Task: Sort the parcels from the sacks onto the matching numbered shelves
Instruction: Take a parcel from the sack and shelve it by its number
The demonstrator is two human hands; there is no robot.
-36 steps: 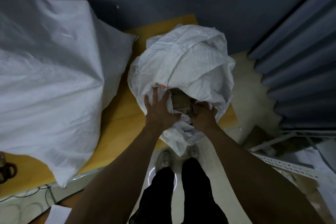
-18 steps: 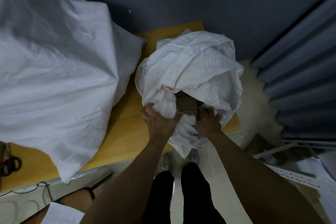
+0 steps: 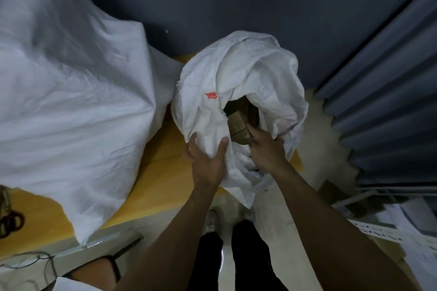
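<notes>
A small white woven sack (image 3: 246, 73) with a red tag stands on the yellow table (image 3: 165, 168), its mouth turned toward me. Brown cardboard parcels (image 3: 238, 123) show inside the opening. My left hand (image 3: 208, 163) grips the sack's near-left rim, thumb and fingers pinching the cloth. My right hand (image 3: 264, 149) reaches into the mouth and its fingers curl on a brown parcel at the opening; the fingertips are partly hidden by cloth. A much larger full white sack (image 3: 66, 106) lies on the table to the left.
A dark blue wall rises behind the table and a grey pleated curtain (image 3: 390, 101) hangs at the right. Metal shelf rails and papers (image 3: 383, 224) lie on the pale floor at lower right. Cables (image 3: 28, 260) trail at lower left. My legs stand below the table edge.
The sack's mouth has been pulled wider, showing more of the parcels. My left hand has shifted its grip on the rim, and my right hand has gone deeper onto a parcel.
</notes>
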